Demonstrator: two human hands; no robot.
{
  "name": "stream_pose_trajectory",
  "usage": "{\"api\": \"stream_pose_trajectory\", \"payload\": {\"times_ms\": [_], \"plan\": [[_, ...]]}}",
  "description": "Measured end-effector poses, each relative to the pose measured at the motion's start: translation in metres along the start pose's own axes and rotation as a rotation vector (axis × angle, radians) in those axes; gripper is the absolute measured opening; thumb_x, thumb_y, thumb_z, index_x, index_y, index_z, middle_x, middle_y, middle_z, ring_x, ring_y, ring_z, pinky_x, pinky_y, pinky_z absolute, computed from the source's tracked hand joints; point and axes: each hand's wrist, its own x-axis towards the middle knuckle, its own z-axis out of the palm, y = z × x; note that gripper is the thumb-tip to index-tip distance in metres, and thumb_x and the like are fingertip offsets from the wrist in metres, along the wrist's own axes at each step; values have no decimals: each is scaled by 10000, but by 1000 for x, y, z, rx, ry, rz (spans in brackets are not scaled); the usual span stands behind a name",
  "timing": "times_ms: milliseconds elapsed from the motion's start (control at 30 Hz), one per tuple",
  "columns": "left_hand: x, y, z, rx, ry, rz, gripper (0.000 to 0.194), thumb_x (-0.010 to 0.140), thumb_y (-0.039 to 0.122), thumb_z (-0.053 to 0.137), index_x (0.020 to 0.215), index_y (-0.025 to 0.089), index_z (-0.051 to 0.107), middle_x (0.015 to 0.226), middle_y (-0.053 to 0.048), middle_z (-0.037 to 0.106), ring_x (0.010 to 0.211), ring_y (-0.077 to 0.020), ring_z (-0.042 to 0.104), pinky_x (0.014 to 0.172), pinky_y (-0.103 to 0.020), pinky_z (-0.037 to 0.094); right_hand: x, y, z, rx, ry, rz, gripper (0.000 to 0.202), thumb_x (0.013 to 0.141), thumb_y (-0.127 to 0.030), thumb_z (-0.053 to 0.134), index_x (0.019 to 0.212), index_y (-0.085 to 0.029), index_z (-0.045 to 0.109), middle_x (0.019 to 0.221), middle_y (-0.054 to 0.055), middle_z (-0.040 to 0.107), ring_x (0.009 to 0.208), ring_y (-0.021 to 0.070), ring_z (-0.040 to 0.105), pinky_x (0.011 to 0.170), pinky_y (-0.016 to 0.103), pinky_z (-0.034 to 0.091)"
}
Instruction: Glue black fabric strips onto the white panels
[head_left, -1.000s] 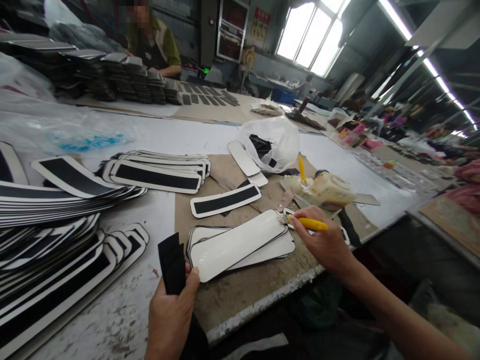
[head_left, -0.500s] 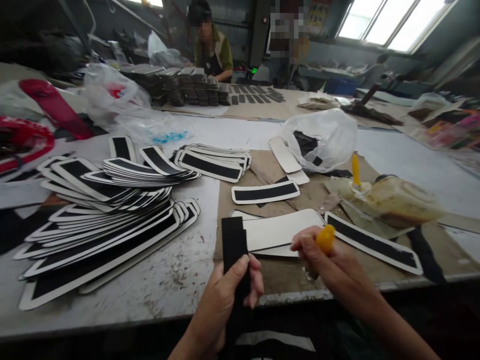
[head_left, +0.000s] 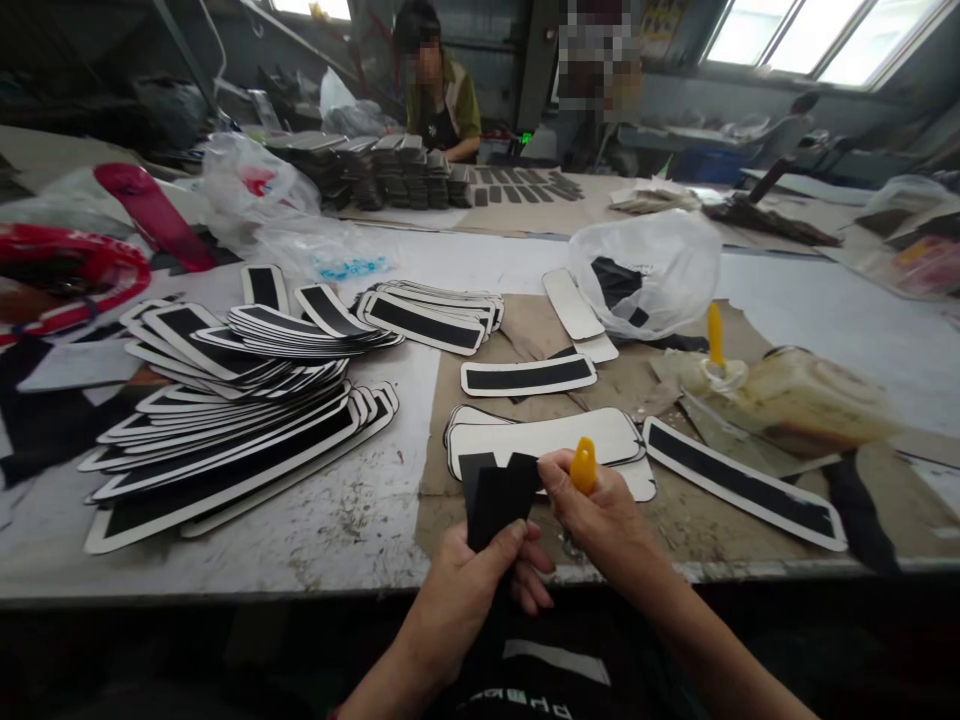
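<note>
At the near edge of the table (head_left: 352,530), low in the middle of the view, the left hand (head_left: 469,585) comes up from below with its thumb laid across the front of two black strips (head_left: 496,492), pinching them upright against the curled fingers; the strips fan apart slightly at the top. Just to its right, touching the strips' upper edge, the right hand (head_left: 604,515) is closed in a fist around a yellow-handled tool (head_left: 583,466), whose handle end sticks up above the knuckles; the working end is hidden inside the hand. Both forearms run back toward the bottom edge.

Far left lie red plastic pieces (head_left: 71,260), then a big fanned heap of white-bordered black panels (head_left: 225,410), too many to count. Right behind the hands a short stack of white panels (head_left: 547,440) rests on brown paper (head_left: 525,350), with one single black-centred panel (head_left: 529,375) beyond it and another long one (head_left: 742,485) to the right. Further right stand a clear plastic bag (head_left: 649,270) and a glue tub (head_left: 795,400) with a second yellow handle (head_left: 715,335) upright beside it. At the far table a person (head_left: 442,95) sits behind grey stacks (head_left: 375,165)
</note>
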Motion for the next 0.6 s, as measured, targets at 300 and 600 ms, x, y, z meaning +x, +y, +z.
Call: {"api": "stream_pose_trajectory", "payload": {"times_ms": [300, 600], "plan": [[-2, -30, 0, 198, -93, 64, 333, 824, 430, 527, 815, 104, 594, 651, -54, 633, 524, -130, 581, 523, -251, 462, -15, 10, -5, 325, 176, 182, 312, 728, -444, 661, 727, -195, 473, 553, -66, 506, 462, 80, 521, 436, 175, 426], [-19, -29, -42, 107, 89, -84, 358, 760, 484, 583, 800, 128, 593, 531, -7, 572, 443, -117, 519, 461, -230, 395, 2, -35, -75, 307, 288, 29, 211, 757, -442, 631, 718, -241, 580, 489, -49, 398, 413, 84, 381, 405, 220, 404]]}}
